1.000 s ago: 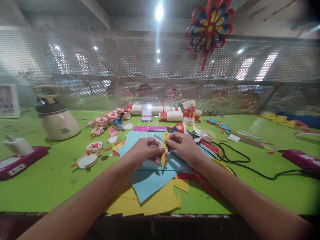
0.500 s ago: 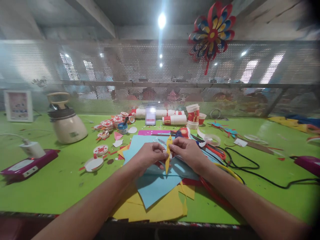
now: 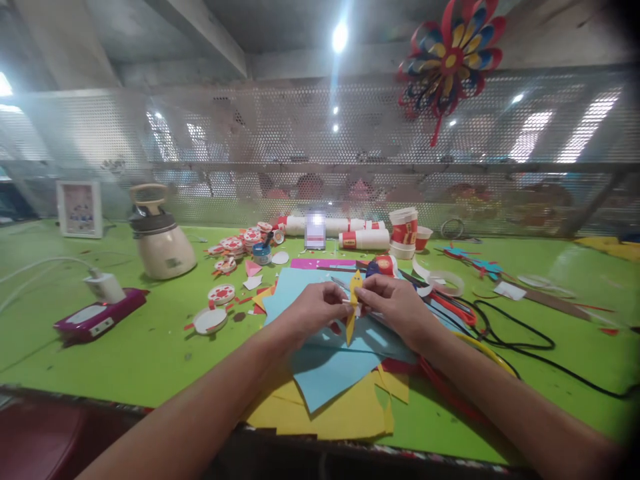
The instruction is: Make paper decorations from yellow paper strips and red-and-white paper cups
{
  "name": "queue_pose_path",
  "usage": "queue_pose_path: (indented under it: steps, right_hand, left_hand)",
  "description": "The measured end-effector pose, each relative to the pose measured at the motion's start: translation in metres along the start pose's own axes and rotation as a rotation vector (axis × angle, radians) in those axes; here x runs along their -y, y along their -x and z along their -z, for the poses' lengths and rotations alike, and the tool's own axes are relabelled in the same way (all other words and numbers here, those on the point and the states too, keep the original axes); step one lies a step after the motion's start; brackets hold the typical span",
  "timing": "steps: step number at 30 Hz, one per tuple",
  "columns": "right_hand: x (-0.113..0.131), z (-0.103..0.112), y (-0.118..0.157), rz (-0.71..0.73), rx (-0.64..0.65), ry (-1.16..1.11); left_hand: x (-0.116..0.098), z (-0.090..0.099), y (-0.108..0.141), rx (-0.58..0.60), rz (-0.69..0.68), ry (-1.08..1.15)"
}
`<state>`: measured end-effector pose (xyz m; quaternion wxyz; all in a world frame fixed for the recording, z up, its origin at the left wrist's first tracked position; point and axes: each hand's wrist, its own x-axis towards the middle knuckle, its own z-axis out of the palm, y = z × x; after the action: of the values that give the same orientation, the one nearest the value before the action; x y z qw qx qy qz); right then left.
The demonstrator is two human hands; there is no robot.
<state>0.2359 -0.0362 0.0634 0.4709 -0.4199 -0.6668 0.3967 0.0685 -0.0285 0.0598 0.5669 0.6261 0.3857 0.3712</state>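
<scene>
Between my two hands a narrow yellow paper piece (image 3: 353, 313) with pointed ends and small dark dots near its top stands nearly upright. My left hand (image 3: 320, 308) pinches it from the left at mid-height, beside a small white bit. From the right, my right hand (image 3: 393, 303) grips its upper part between thumb and fingers. Both hands are above light blue sheets (image 3: 325, 383), which lie over yellow sheets (image 3: 325, 420). A blue, white and red cup (image 3: 384, 266) lies just behind my right hand.
On the green table, round red-and-white paper pieces (image 3: 221, 294), a blue jar (image 3: 261, 253) and a beige flask (image 3: 165, 247) lie to the left. A phone (image 3: 315, 231) and paper cups (image 3: 403, 233) stand behind. Red-handled scissors (image 3: 457, 310) and black cable (image 3: 530, 341) are at right.
The whole view has shifted, so the table's things and my hands appear farther right. Both hands still hold the yellow piece, with little visible change in grip.
</scene>
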Motion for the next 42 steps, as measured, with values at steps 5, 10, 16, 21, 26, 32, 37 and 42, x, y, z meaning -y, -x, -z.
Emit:
queue_pose_path:
  steps: [5, 10, 16, 21, 26, 32, 37, 42]
  right_hand:
    - [0.0008, -0.0006, 0.0002, -0.034, -0.006, -0.022]
    - [0.0025, 0.0001, 0.0018, -0.081, 0.023, -0.100]
    - [0.0061, 0.0017, 0.0054, -0.097, 0.103, -0.095]
    - [0.0066, 0.0017, 0.0061, -0.061, 0.111, -0.007]
    - [0.0050, 0.0013, 0.0054, -0.059, 0.091, 0.002]
    - [0.0041, 0.0016, 0.0052, -0.049, 0.071, -0.001]
    - [0.0034, 0.0016, 0.0048, -0.050, 0.067, -0.012]
    - [0.0030, 0.0015, 0.0050, -0.055, 0.066, -0.019]
  left_hand:
    - [-0.0004, 0.0001, 0.0005, -0.009, 0.003, 0.004]
    - [-0.0041, 0.0008, 0.0013, -0.004, 0.018, 0.040]
    - [-0.0086, 0.0016, 0.0035, -0.019, 0.043, 0.077]
    - [-0.0073, 0.0019, 0.0035, -0.025, 0.042, 0.097]
    - [-0.0079, 0.0042, 0.0039, -0.002, 0.043, 0.124]
    - [-0.0099, 0.0064, 0.0047, 0.049, 0.045, 0.179]
    - [-0.0084, 0.0038, 0.0042, -0.001, 0.041, 0.120]
    - [-0.0074, 0.0007, 0.0046, -0.029, 0.043, 0.087]
